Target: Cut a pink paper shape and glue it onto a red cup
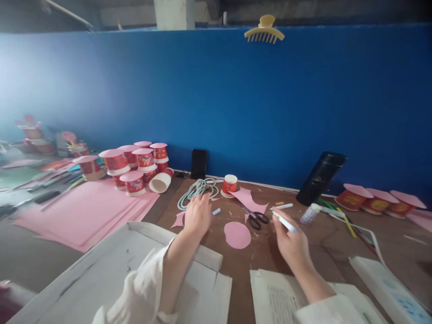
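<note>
My right hand is closed around a white marker with a pale lilac end, its tip pointing up and left. My left hand is over the near side of a coiled pale-blue cable. Its fingers point forward, seem loosely apart, and show nothing held; their tips are partly hidden. A small lilac cap lies just right of it. Between my hands is a pink paper disc. Beyond it, black-handled scissors touch a pink paper scrap. A red paper cup stands behind.
Stacked red cups with pink tops and pink sheets occupy the left. A phone leans on the blue wall. At right are a black flask, a small bottle, more cups and a power strip.
</note>
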A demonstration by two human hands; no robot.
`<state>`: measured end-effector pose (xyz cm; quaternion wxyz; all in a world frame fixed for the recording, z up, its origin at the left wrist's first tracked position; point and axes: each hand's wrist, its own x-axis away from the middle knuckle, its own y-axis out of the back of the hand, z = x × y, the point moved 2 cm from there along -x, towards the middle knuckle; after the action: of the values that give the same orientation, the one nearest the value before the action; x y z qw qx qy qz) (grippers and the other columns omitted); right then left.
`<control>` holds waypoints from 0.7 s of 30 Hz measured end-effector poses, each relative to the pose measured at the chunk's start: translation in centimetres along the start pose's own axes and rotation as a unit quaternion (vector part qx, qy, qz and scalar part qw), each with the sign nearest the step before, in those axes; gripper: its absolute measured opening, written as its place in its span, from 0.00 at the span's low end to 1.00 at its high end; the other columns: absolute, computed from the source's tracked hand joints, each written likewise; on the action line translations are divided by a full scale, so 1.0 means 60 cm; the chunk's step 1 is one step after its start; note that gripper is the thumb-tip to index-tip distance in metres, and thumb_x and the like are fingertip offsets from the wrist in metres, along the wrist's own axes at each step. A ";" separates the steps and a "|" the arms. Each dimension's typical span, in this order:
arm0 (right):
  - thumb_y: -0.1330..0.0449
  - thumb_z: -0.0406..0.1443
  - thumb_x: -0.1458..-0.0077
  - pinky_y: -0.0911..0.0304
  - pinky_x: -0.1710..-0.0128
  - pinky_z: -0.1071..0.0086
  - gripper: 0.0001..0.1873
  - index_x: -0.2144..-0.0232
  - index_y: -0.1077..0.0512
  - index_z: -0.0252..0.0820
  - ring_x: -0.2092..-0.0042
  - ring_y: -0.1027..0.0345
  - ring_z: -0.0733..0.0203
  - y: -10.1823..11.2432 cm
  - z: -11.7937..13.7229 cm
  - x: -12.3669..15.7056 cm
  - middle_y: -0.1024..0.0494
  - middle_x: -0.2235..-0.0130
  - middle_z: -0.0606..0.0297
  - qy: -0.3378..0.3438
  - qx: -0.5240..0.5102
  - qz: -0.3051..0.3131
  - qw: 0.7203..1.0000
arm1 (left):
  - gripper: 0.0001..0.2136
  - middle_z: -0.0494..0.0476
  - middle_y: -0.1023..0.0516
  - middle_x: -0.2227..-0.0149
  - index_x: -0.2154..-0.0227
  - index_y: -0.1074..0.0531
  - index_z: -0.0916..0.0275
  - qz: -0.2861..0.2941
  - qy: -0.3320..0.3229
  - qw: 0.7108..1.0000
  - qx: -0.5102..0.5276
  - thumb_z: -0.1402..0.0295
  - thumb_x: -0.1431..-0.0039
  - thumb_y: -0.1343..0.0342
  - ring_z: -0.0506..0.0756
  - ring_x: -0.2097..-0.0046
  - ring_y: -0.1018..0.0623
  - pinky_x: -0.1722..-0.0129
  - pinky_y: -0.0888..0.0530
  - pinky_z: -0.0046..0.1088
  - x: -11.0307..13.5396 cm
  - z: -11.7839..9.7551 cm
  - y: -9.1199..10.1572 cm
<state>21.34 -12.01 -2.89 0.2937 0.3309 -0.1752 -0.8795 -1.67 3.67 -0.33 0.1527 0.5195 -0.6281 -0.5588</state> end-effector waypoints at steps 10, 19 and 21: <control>0.44 0.55 0.44 0.43 0.74 0.68 0.27 0.75 0.22 0.40 0.76 0.36 0.59 -0.009 0.027 0.013 0.30 0.81 0.64 -0.058 -0.056 0.070 0.994 | 0.11 0.61 0.26 0.63 0.71 0.23 0.63 0.113 -0.067 0.991 -0.038 0.69 0.38 0.49 0.58 0.56 0.27 0.54 0.31 0.35 -0.007 -0.020 -0.041; 0.41 0.53 0.46 0.43 0.72 0.67 0.24 0.59 0.21 0.41 0.73 0.38 0.60 -0.013 0.050 0.020 0.28 0.76 0.65 -0.111 -0.145 0.087 0.979 | 0.07 0.57 0.26 0.58 0.62 0.28 0.61 0.056 -0.098 0.993 0.046 0.71 0.39 0.50 0.56 0.55 0.27 0.54 0.31 0.31 0.010 -0.031 -0.024; 0.41 0.53 0.45 0.43 0.72 0.67 0.24 0.58 0.21 0.41 0.73 0.38 0.60 -0.012 0.053 0.020 0.30 0.77 0.66 -0.102 -0.147 0.099 0.979 | 0.07 0.58 0.26 0.58 0.62 0.27 0.62 0.070 -0.090 0.993 0.026 0.71 0.38 0.50 0.57 0.55 0.27 0.54 0.31 0.32 0.008 -0.027 -0.024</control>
<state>18.18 -11.86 -1.54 0.4057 0.1739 -0.1052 -0.8911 0.05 2.63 -1.25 0.1210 0.4257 -0.6881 -0.5750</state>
